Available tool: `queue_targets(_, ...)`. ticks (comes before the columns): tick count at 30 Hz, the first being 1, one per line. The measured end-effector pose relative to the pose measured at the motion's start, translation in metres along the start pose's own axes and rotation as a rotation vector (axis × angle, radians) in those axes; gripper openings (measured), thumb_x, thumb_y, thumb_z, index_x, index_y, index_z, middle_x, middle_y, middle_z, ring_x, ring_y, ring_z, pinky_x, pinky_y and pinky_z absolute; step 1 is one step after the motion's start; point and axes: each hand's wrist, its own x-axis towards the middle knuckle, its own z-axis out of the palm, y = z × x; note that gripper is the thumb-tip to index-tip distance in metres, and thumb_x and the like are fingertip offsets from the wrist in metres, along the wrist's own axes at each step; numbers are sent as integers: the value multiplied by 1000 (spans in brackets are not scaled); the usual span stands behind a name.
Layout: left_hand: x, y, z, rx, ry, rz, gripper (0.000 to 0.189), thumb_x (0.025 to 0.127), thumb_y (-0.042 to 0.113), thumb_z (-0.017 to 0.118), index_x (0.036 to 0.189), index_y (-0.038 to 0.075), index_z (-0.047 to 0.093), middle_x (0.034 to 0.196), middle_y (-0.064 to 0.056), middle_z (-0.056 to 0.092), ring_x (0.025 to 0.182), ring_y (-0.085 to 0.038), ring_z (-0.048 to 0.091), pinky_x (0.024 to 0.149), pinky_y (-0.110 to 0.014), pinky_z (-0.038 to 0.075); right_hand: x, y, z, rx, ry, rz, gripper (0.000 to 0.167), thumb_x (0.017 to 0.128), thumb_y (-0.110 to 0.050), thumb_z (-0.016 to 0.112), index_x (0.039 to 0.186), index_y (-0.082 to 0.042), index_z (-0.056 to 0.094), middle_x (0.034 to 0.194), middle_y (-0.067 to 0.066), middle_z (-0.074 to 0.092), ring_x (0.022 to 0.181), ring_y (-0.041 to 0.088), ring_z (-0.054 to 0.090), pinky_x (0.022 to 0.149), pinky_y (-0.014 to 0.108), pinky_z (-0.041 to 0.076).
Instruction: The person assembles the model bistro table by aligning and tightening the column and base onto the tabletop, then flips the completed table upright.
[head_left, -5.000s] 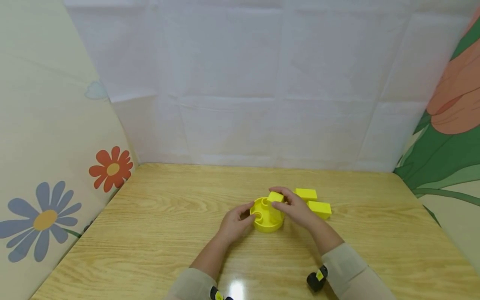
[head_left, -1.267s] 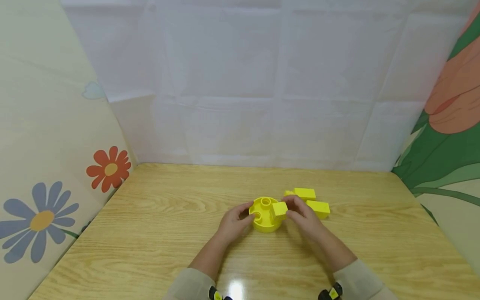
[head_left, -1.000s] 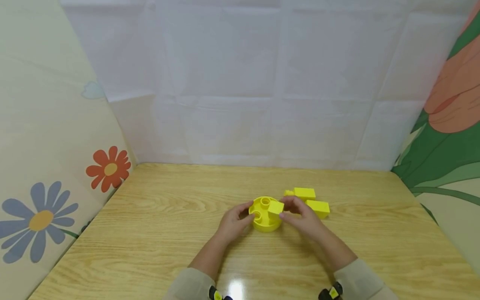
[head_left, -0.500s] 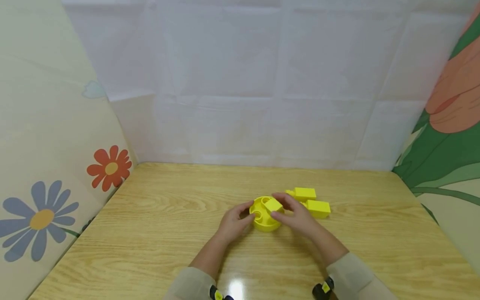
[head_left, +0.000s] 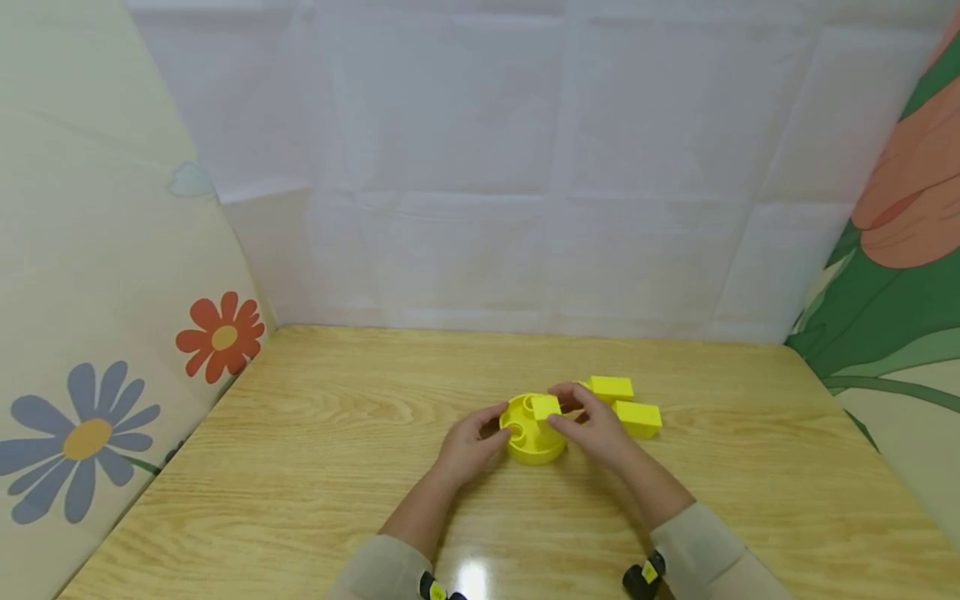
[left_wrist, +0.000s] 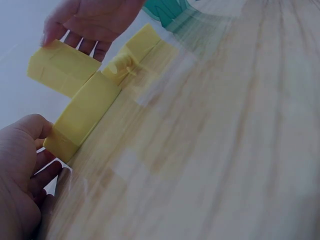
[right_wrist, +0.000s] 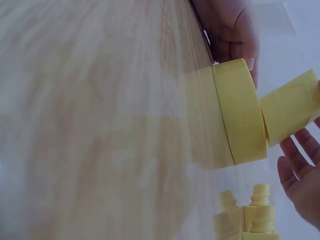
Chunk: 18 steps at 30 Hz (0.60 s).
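A yellow round plastic disc (head_left: 534, 451) with a raised rim and ring-shaped sockets lies on the table in the head view. My left hand (head_left: 468, 448) grips its left rim between thumb and fingers. On the disc's right side stands a yellow square block (head_left: 546, 407), which my right hand (head_left: 597, 427) pinches near its top. The right wrist view shows the block (right_wrist: 290, 107) leaning a little against the disc (right_wrist: 241, 112), with a thin wedge of space at one edge. The block's lower end is hidden inside the disc.
Two more yellow square blocks lie behind and right of my right hand, one farther back (head_left: 612, 388) and one nearer (head_left: 638, 419). A threaded stem (right_wrist: 260, 195) shows on one in the right wrist view. A white cloth (head_left: 450, 167) hangs behind the wooden table (head_left: 300, 467).
Over the last second or so my right hand has shifted left and back, turning and re-gripping the block on the disc. My left hand and the disc have stayed put.
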Motion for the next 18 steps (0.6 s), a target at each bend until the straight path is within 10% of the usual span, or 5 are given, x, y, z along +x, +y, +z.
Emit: queue_targets(18,-2,1,-1,10,-22,1,47,95,22,63,138,4,55,140,-16,57,130,-34,53,109,-50,42,5,0,-1,-64,-45,-25,53,94,-35,65,142,-19,50,136,8,53,101,21,47,81,29,41)
